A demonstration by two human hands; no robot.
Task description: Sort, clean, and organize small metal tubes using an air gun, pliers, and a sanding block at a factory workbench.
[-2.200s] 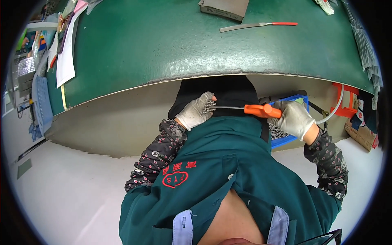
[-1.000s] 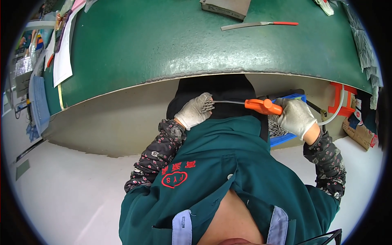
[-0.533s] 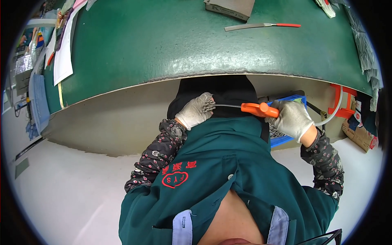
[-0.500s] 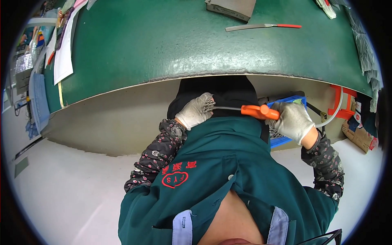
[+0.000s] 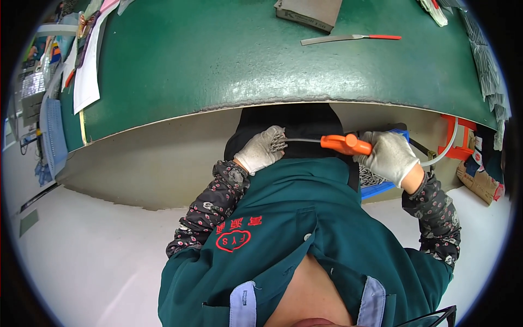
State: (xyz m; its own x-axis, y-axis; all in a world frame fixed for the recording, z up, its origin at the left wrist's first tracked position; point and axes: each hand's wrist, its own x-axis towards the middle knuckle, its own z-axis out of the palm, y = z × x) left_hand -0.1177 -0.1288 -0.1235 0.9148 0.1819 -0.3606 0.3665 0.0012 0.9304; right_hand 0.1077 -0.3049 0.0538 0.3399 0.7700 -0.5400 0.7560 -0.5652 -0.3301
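Pale floor spreads out at the near left and right, leaving your elbows room on both sides. Your left hand, in a whitish glove, is closed around a bunch of metal pieces, their ends poking out to the right above your dark lap. Your right hand, also gloved, grips an orange tool; its thin rod points left and ends at the bunch, though you cannot tell whether they touch. Partly hidden behind that hand, a blue crate holds many more metal parts. Farther right, a white hose curves beside an orange-red frame.

Both hands sit on the near side of the green surface, a gap separating them from its rough near edge. Beyond that edge, a wide green stretch runs to a flat red-handled file, lying just nearer than a grey-brown box. White paper lies along the left edge; clear plastic sleeves line the right.
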